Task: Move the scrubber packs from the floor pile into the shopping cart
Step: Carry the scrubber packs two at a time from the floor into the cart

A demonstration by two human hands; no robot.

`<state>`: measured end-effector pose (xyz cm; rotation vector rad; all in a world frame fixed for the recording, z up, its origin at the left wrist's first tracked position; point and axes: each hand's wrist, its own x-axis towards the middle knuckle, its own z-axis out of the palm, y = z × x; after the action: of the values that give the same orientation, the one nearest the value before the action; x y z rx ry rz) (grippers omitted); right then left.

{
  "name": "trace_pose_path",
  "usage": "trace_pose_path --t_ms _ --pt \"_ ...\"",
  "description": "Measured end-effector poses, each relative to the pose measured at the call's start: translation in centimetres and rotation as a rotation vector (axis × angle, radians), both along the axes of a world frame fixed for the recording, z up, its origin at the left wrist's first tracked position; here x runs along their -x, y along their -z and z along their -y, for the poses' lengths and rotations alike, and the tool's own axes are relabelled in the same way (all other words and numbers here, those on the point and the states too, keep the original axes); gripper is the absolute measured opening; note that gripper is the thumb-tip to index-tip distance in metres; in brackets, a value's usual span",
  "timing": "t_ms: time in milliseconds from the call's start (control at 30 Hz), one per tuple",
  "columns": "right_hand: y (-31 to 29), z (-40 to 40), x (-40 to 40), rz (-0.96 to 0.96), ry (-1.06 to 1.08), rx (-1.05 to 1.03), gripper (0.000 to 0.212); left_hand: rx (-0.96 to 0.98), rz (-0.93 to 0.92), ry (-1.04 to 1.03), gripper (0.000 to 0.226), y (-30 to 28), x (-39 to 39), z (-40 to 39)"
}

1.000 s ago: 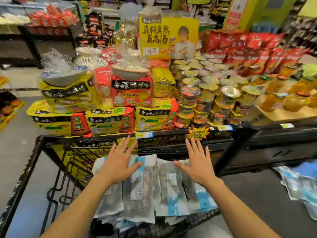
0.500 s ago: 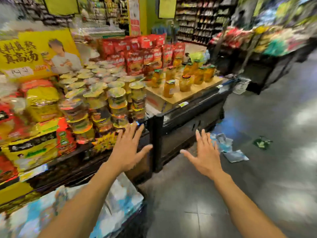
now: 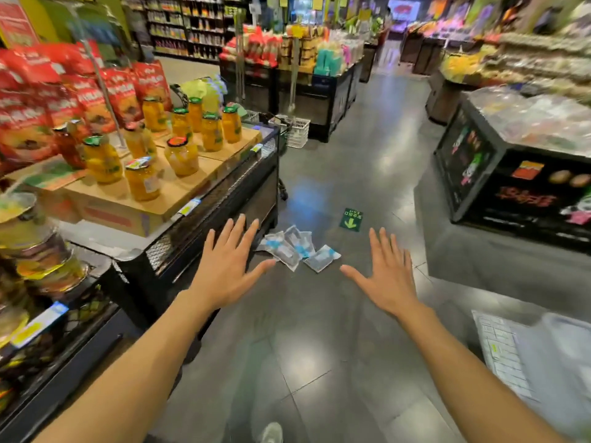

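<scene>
a second ago your hands were flat on the packs lying in the shopping cart; now the view has swung away from it and the cart is out of sight. your left hand (image 3: 228, 271) and right hand (image 3: 385, 276) are both out in front of you, fingers spread and straight, holding nothing. that reads as one load dropped off and you turning back for the next.

the scrubber packs (image 3: 295, 249) lie on the floor (image 3: 319, 346) at about 12 o'clock from your hands, in the gap between them, just beside the foot of the display stand (image 3: 224, 199) at 10 o'clock. i count about four packs there, overlapping, so the number is not sure; one sits a little apart toward 1 o'clock.

on the stand's worktop stand roughly ten jars of yellow fruit (image 3: 140, 179). one green arrow sticker (image 3: 350, 219) is on the floor beyond the pile.
</scene>
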<state>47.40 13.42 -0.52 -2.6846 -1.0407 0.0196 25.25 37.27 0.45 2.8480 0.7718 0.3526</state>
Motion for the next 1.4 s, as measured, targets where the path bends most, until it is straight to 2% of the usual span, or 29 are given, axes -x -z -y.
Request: trace_pose_path --t_ms 200,400,567,733,900,1100,1300,1400 --pt "0.2 -4.7 -5.0 0.012 0.105 0.043 0.141 0.04 -0.012 0.076 0.099 2.0 -8.1 -7.4" --pt "0.5 -9.7 -10.0 0.0 0.132 0.053 0.14 0.059 -0.036 0.097 0.105 3.0 -13.9 -13.5" --pt "1.1 -14.1 -14.9 -0.037 0.145 0.056 0.121 0.077 -0.026 0.096 0.106 3.5 -18.9 -17.8" --pt "3.0 -19.4 -21.2 -0.063 0.104 0.084 0.12 0.036 -0.041 0.092 0.102 5.1 -25.1 -22.0" --pt "5.2 -24.6 -29.6 -0.082 0.08 0.054 0.107 0.017 -0.077 0.062 0.101 6.6 -32.8 -26.6" --pt "7.2 -31.8 -38.8 -0.171 0.03 0.085 0.112 0.056 -0.089 0.026 0.094 8.1 -41.5 -32.3" --pt "9.4 -39.1 -45.7 -0.242 -0.007 0.084 0.115 0.009 -0.154 0.1 0.088 9.9 -48.6 -38.2" --pt "10.6 -42.5 -48.5 -0.266 -0.021 0.051 0.127 0.013 -0.15 0.111 0.089 11.1 -52.5 -41.4"
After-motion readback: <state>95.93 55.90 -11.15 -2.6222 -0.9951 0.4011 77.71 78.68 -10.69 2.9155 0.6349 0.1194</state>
